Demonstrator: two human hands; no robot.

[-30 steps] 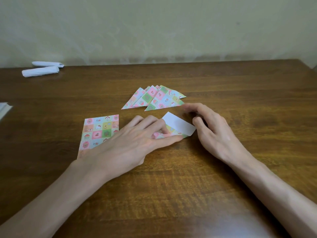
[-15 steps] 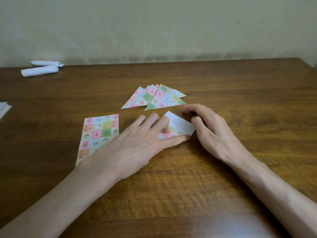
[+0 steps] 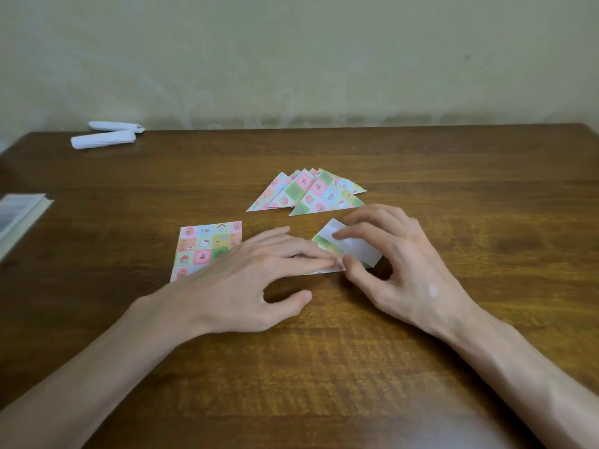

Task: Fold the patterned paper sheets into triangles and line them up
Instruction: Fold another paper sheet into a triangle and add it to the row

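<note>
Mid-fold on one sheet. My left hand (image 3: 246, 286) lies flat with straight fingers, pinning the half-folded sheet (image 3: 351, 249) to the table (image 3: 324, 384). My right hand (image 3: 398, 264) curls over the turned-up flap, forefinger on top and thumb at its near edge. I think it's pinching, but the contact is partly hidden. The sheet sits mid-table between both hands, just in front of the fanned finished triangles (image 3: 311, 194).

Next move, I judge: line the flap's corner up with the edge below, then press a sharp crease.

The paper is thin, with a plain white back and a pastel checker print of small pictures on the front. The unfolded sheets (image 3: 202, 247) lie flat and square-cornered at left, partly under my left hand. The table is dark grained wood.
</note>
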